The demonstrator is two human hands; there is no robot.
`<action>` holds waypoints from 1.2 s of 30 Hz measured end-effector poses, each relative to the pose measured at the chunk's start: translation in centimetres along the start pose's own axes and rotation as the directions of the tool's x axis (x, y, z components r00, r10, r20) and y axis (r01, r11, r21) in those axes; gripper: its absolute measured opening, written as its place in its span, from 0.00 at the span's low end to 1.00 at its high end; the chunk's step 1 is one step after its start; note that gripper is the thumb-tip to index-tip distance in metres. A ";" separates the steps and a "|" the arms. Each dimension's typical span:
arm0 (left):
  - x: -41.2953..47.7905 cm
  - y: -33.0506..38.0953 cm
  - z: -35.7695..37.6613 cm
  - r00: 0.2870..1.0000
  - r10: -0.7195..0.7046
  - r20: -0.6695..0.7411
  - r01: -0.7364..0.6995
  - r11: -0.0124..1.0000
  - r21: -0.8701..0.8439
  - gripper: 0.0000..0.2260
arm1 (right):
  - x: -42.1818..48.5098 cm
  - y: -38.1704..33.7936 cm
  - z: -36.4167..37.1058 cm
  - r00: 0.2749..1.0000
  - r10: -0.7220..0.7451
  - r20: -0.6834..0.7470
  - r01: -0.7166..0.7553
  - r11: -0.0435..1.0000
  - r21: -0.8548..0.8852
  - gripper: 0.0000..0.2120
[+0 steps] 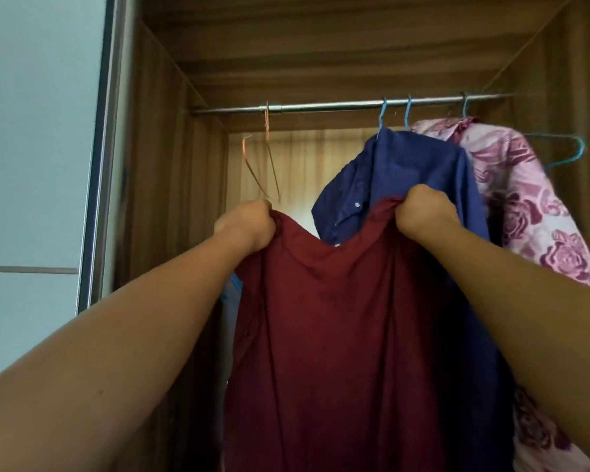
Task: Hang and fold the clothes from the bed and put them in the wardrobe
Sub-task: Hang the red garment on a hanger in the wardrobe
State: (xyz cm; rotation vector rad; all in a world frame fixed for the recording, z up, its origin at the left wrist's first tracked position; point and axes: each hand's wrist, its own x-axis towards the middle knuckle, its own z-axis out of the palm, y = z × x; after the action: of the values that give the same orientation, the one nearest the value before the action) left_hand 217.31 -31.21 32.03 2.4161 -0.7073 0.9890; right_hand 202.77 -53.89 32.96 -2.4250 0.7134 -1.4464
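Red shirt (334, 335) held up before open wardrobe (171, 148), top edge gripped at both corners: left hand (249, 226) and right hand (423, 212) each clenched on bunched cloth. Blue shirt (406, 178) and floral garment (525, 206) hung on rail (321, 105) behind. Orange hanger (264, 158) hung bare at left.

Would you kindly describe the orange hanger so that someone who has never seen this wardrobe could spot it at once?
Find the metal rail across the top of the wardrobe. Towards its left end, well apart from the shirts hung on the right, one thin wire hanger dangles bare. It is orange, whereas the other hangers are blue.
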 end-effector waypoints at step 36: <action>-24.7 -12.3 26.6 0.629 -0.182 0.756 0.185 0.979 0.082 0.21 | -24.0 11.6 27.4 0.200 -0.113 0.973 -0.046 0.991 0.125 0.23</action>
State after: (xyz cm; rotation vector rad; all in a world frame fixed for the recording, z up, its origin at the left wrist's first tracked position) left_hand 223.09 -29.42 -5.82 2.8010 -0.6785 -0.1897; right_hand 213.82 -52.88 -3.64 -2.5386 0.1777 0.3325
